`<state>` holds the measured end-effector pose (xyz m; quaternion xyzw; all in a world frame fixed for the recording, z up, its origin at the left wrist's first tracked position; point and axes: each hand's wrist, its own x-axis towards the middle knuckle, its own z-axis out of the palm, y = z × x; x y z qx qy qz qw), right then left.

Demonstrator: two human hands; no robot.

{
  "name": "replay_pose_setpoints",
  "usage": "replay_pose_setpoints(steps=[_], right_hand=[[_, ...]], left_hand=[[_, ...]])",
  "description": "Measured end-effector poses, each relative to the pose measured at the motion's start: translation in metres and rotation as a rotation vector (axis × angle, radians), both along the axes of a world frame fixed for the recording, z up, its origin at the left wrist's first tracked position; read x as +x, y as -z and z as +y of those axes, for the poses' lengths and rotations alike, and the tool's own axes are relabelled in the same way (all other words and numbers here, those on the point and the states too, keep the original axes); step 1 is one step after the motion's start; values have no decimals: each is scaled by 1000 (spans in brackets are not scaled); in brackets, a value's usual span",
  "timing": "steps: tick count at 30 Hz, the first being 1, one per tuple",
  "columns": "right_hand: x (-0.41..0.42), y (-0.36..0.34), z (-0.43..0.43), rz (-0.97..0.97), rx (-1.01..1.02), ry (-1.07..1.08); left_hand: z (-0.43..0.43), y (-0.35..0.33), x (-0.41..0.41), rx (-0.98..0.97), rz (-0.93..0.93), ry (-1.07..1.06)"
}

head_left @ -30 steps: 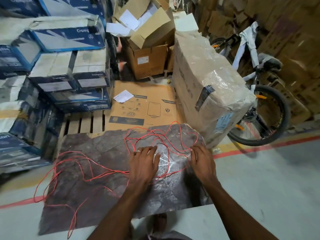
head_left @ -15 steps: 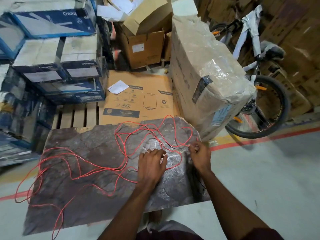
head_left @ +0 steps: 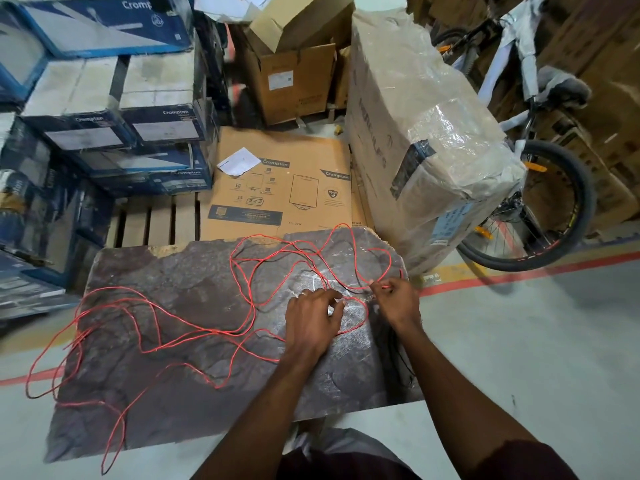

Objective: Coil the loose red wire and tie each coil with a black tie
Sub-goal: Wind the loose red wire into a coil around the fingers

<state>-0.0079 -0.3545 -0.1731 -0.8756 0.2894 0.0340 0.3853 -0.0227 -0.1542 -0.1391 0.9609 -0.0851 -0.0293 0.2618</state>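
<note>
Red wire (head_left: 194,329): bright red-orange, plain. Desk (head_left: 180,278): dark brown-purple, mottled, with a pale tan chipped patch at the far edge and a silvery sheen near the hands. Flat carton (head_left: 284,188): tan with dark navy printed panels. Stacked boxes (head_left: 104,29): blue and white, dusty grey on top. Wrapped parcel (head_left: 422,133): brown under clear, glossy film; light blue label. Bicycle (head_left: 530,74): white frame, black tyre, orange reflectors. Floor (head_left: 536,341): pale grey with red and yellow stripes.

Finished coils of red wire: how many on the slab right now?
0. The red wire lies loose across the slab; only its end is pinched in the right hand.
</note>
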Motion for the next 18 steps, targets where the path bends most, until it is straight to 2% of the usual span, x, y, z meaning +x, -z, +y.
replay_pose_setpoints(steps=[8,13,18], right_hand=[[-9,-24,11,-94,-33,75],[-5,-38,13,-240,-6,74],[-3,-56,10,-401,42,-40]], left_hand=[[7,-6,19,-56,-44,-22],[14,-12,36,-150,-32,-28],[16,-22,49,-239,-50,11]])
